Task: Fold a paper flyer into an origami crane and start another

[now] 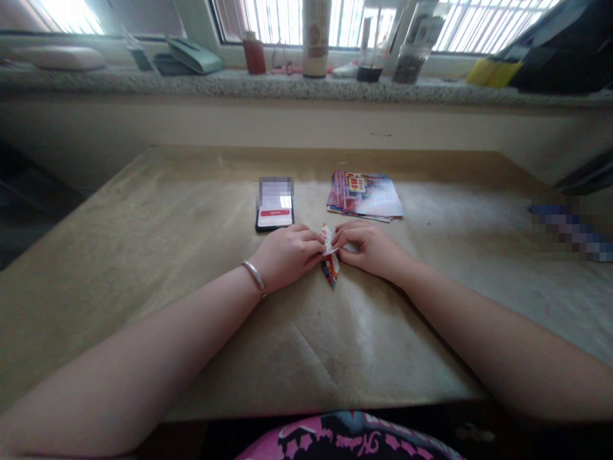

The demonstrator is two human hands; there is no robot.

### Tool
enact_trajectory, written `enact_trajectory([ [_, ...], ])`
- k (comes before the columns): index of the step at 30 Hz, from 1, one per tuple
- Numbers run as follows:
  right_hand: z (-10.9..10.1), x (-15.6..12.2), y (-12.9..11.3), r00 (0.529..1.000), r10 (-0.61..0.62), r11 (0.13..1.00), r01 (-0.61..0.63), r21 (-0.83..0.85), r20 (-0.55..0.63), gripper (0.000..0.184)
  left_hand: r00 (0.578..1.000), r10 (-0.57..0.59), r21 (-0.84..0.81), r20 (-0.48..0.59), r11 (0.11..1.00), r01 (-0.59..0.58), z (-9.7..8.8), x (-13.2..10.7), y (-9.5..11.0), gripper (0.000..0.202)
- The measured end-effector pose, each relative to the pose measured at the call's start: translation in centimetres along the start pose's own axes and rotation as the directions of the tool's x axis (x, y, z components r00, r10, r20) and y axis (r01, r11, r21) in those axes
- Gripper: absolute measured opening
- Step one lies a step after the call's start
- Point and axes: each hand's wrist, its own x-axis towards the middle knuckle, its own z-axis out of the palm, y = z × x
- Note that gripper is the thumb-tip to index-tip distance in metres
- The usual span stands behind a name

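A small folded paper piece (330, 268), printed in white, red and blue with pointed ends, is between my two hands over the table. My left hand (294, 252), with a silver bangle at the wrist, grips its left side with the fingers closed. From the right, my right hand (368, 249) pinches the paper's middle between thumb and fingers. The fingertips hide part of the folds. Just beyond my left hand lies a phone (274, 217) with a lit screen. A stack of colourful printed sheets (371, 195) rests beyond my right hand.
The table (215, 358) has a tan cover. A blurred bluish item (569, 230) lies at its right edge. Behind it, a stone windowsill (268, 86) bears a red bottle (253, 52), a tall bottle (316, 38), jars, a green case (195, 56) and a black bag (569, 57).
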Motion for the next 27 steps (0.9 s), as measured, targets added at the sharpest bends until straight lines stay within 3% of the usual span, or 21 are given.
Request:
enact_trajectory([
  [4,-0.3,-0.1,-0.8,0.998,-0.053,0.985,0.058,-0.161,0.04,0.012,0.999,0.032,0.072,0.03,0.997,-0.034,-0.1,0.1,0.0,0.025],
  [7,-0.6,-0.1,-1.5,0.99,-0.062,0.934,0.102,-0.342,0.124,0.011,0.999,0.021,0.112,0.047,0.993,-0.026,-0.2,0.1,0.1,0.024],
  [11,-0.8,0.0,-2.1,0.981,-0.094,0.875,0.162,-0.456,0.168,0.013,0.999,0.013,0.151,0.045,0.988,-0.02,-0.4,0.2,0.3,0.025],
  [22,-0.5,0.5,-3.0,0.983,-0.057,0.834,0.144,-0.533,0.176,0.014,0.999,-0.008,0.282,-0.034,0.959,0.017,-0.4,0.5,1.1,0.019],
  [27,-0.2,0.5,-2.8,0.987,-0.03,0.838,0.112,-0.534,0.161,0.011,0.996,-0.053,0.255,-0.071,0.965,0.07,-0.1,0.5,1.0,0.015],
])
